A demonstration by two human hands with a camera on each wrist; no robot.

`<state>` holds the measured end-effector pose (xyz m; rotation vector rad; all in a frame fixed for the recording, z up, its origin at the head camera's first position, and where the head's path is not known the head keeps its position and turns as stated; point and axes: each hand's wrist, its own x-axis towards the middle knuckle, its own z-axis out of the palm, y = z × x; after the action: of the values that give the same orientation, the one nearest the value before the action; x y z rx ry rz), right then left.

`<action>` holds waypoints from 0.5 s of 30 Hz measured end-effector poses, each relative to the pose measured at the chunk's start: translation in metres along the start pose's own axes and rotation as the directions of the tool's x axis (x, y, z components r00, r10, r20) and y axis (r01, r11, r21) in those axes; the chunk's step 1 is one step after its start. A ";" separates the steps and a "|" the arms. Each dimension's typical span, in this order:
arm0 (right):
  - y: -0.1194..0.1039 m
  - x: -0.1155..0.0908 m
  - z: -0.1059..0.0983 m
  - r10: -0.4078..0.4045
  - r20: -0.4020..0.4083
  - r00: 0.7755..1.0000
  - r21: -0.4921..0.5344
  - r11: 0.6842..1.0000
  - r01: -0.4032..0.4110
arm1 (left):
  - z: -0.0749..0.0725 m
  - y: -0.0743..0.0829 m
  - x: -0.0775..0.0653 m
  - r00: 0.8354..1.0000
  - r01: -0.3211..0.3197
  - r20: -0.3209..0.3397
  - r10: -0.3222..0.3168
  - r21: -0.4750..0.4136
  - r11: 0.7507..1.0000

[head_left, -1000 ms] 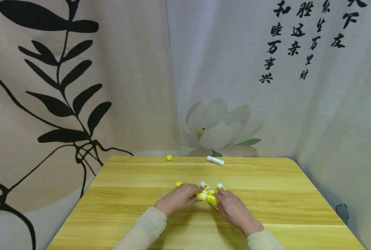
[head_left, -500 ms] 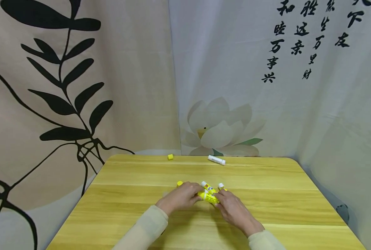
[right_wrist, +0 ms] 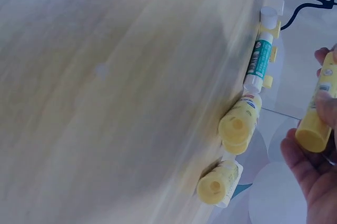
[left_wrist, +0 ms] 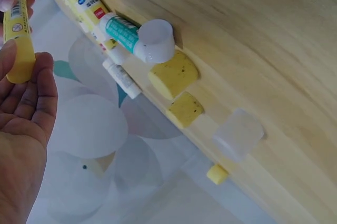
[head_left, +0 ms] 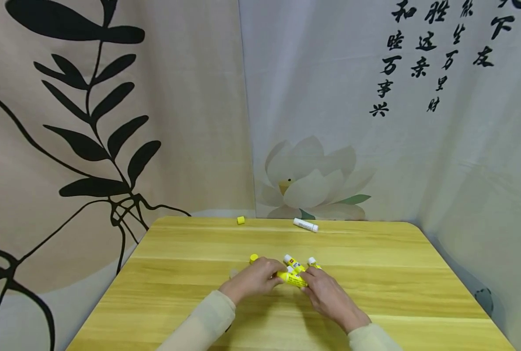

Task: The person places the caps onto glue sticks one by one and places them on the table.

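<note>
A smooth yellow cylinder (head_left: 292, 279), printed with dark lettering, is held level above the wood-grained bench (head_left: 418, 292), between the left hand (head_left: 256, 279) and the right hand (head_left: 330, 297); the fingers of both grip it, one hand at each end. Near it on the bench lie glossy yellow tubes with white caps, one (head_left: 295, 263) beyond the held cylinder and another (head_left: 315, 263) by the right hand; the round bases they show in the right wrist view have a small knob in the middle. Their contents are hidden. A green-and-white tube (left_wrist: 124, 32) lies beside them, its end by a cloudy, translucent cap (left_wrist: 157, 40). Two stubby, dark-flecked yellow pieces (left_wrist: 175, 74) sit next along, then a frosted, rounded cup (left_wrist: 239, 134). At the far edge are a small yellow block (head_left: 241, 221) and a slim white tube (head_left: 305, 224), before a softly creased, printed cloth (head_left: 199, 97).
</note>
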<state>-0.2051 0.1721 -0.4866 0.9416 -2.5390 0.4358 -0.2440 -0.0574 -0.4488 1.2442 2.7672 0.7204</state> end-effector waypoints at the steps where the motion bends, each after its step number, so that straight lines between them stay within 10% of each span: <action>1: 0.000 0.000 0.000 0.007 0.007 1.000 0.000 1.000 -0.007 | 0.000 0.000 0.000 1.000 0.009 0.003 -0.009 -0.016 1.000; 15: 0.002 0.004 0.000 0.076 -0.094 0.993 -0.015 0.997 -0.077 | -0.009 -0.004 0.012 0.999 0.038 -0.027 -0.042 -0.156 0.987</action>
<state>-0.2096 0.1716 -0.4854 0.8001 -2.4956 0.4670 -0.2570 -0.0551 -0.4403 1.1547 2.6898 0.9389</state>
